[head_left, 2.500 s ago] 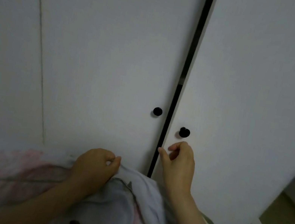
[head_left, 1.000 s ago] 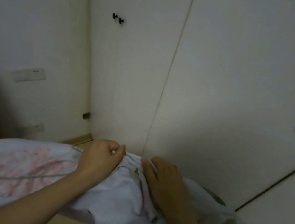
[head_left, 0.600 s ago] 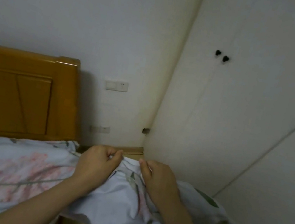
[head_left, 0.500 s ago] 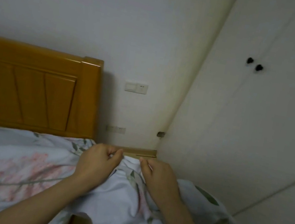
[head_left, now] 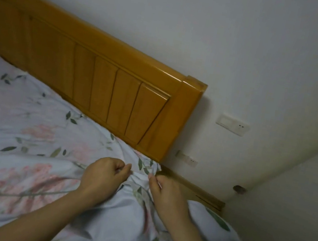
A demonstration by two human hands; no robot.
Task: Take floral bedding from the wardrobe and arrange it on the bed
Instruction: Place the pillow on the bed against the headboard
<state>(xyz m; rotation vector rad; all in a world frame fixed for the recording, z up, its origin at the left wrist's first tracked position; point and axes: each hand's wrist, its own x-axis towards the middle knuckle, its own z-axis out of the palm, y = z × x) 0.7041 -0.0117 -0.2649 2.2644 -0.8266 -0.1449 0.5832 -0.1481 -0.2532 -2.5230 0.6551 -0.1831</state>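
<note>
The floral bedding (head_left: 29,140), pale blue with pink flowers and green leaves, lies across the bed and drapes over my arms at the lower right. My left hand (head_left: 104,176) is closed on a fold of its top edge. My right hand (head_left: 164,191) pinches the same edge a short way to the right. Both hands are near the right end of the wooden headboard (head_left: 105,81). The white wardrobe (head_left: 295,208) stands at the right, its doors out of sight.
A white wall (head_left: 211,34) runs behind the headboard, with a switch and socket plate (head_left: 233,125) and a low socket (head_left: 187,158). A wooden skirting strip (head_left: 191,187) fills the gap between bed and wardrobe.
My view has swung left from the wardrobe doors to the bed and headboard. My right hand left the door and took the bedding edge beside my left hand.
</note>
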